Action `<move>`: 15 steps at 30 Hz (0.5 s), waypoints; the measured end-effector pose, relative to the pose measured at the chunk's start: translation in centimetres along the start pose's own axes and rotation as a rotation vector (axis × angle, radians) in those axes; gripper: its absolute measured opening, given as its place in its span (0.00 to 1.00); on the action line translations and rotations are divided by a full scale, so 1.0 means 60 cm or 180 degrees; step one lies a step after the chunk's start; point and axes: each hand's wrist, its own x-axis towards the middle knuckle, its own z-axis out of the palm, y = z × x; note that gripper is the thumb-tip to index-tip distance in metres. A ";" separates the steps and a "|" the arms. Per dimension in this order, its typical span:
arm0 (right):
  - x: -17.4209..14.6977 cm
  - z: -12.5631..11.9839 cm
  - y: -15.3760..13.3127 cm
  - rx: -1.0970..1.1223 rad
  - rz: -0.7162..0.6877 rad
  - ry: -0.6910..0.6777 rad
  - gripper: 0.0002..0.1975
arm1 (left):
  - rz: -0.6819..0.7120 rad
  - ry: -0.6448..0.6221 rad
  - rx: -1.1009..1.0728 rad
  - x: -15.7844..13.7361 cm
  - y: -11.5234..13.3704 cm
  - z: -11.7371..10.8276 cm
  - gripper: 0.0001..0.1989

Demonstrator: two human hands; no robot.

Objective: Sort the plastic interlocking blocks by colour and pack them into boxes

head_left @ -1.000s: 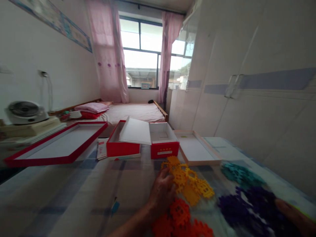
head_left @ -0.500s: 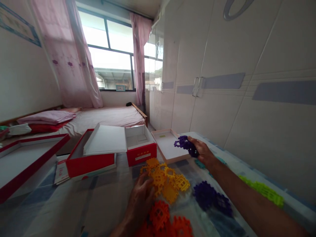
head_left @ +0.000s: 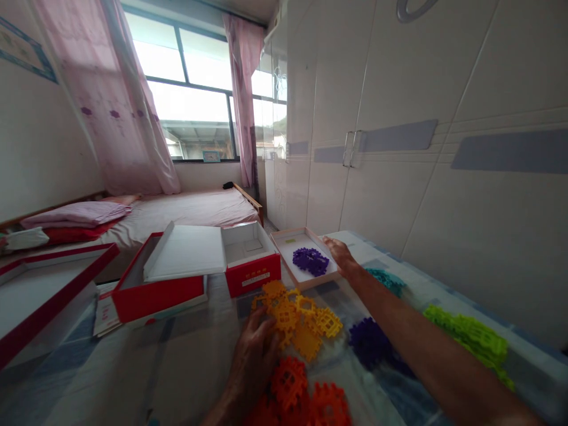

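My left hand (head_left: 255, 349) rests on the cloth at the left edge of a yellow heap of toothed plastic building pieces (head_left: 284, 316), its fingers loosely apart and touching the heap. My right hand (head_left: 341, 255) is at the right rim of a shallow pale box lid (head_left: 293, 278), its fingers closed round that rim; some fingertips are hidden. Purple toothed pieces (head_left: 310, 261) lie inside the lid. Orange-red pieces (head_left: 290, 384) are in front, near my left wrist. More purple pieces (head_left: 368, 343) lie partly under my right forearm.
Teal pieces (head_left: 386, 281) and lime-green pieces (head_left: 470, 334) lie to the right of my forearm. A red box (head_left: 252, 276) with a white inside, another red box (head_left: 162, 299) and a large red-edged lid (head_left: 57, 290) stand left. Behind are a bed (head_left: 195, 208) and white wardrobe doors (head_left: 399, 201).
My right hand has let go of the purple pieces, which now lie in the shallow lid, and has moved slightly down and left to its rim. My left hand has stayed in place.
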 end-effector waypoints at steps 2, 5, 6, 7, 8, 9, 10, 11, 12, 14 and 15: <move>-0.042 -0.044 -0.001 -0.0174 -0.0111 0.0007 0.19 | 0.0036 0.0032 0.0007 0.000 -0.003 0.000 0.12; -0.131 -0.118 0.009 -0.0756 -0.0403 -0.0099 0.20 | 0.0053 0.0049 0.0006 -0.001 -0.006 0.002 0.13; -0.163 -0.139 0.017 -0.1230 -0.0617 -0.0240 0.23 | 0.0049 0.0038 0.0009 -0.001 -0.007 0.002 0.13; -0.193 -0.156 0.027 -0.1691 -0.0772 -0.0409 0.26 | 0.0048 0.0022 0.0012 -0.001 -0.007 0.002 0.13; -0.220 -0.170 0.039 -0.2106 -0.0833 -0.0589 0.29 | 0.0051 0.0008 0.0016 0.000 -0.007 0.002 0.13; -0.242 -0.179 0.051 -0.2481 -0.0848 -0.0766 0.31 | 0.0052 0.0005 0.0025 0.000 -0.007 0.002 0.13; -0.259 -0.185 0.064 -0.2741 -0.0794 -0.0903 0.33 | 0.0052 0.0004 0.0035 0.001 -0.007 0.001 0.14; -0.271 -0.186 0.075 -0.2929 -0.0727 -0.0989 0.33 | 0.0046 0.0006 0.0046 0.001 -0.006 0.001 0.14; -0.279 -0.186 0.084 -0.3053 -0.0672 -0.1019 0.34 | 0.0038 -0.0001 0.0056 0.001 -0.006 0.000 0.14; -0.286 -0.180 0.094 -0.3139 -0.0639 -0.0961 0.33 | 0.0012 -0.0012 0.0065 0.001 -0.005 -0.002 0.15; -0.287 -0.177 0.096 -0.3120 -0.0645 -0.0915 0.32 | 0.0001 -0.0018 0.0062 0.000 -0.005 -0.003 0.15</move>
